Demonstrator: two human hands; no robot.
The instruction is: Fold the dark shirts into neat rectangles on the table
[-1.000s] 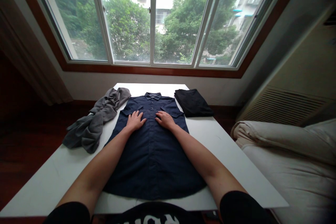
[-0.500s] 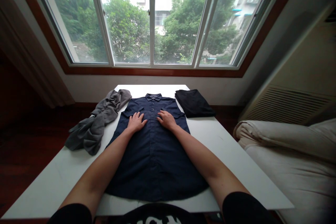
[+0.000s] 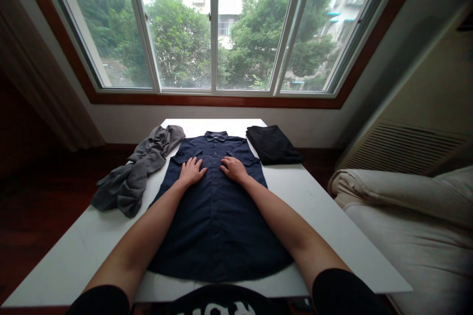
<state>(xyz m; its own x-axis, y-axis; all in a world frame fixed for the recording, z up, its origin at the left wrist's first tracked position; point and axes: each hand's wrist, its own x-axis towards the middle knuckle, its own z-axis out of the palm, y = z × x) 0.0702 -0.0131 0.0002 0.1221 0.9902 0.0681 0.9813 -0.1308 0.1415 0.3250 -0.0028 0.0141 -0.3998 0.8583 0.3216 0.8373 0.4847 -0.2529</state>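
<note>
A navy button-up shirt (image 3: 218, 226) lies flat, front side up, with its collar toward the window and its hem toward me. My left hand (image 3: 192, 171) rests on the left side of its chest, palm down with fingers spread. On the other side of the button line my right hand (image 3: 234, 168) lies on the cloth, fingers loosely bent and apart, near a chest pocket flap. Neither hand grips the fabric. The shirt's sleeves are not visible from here.
The shirt is on a white table (image 3: 321, 216). A crumpled grey garment (image 3: 140, 170) hangs partly over the left edge. Folded black cloth (image 3: 274, 144) sits at the far right corner. Beyond are a window (image 3: 214, 98) and, rightward, a cream sofa (image 3: 406, 216).
</note>
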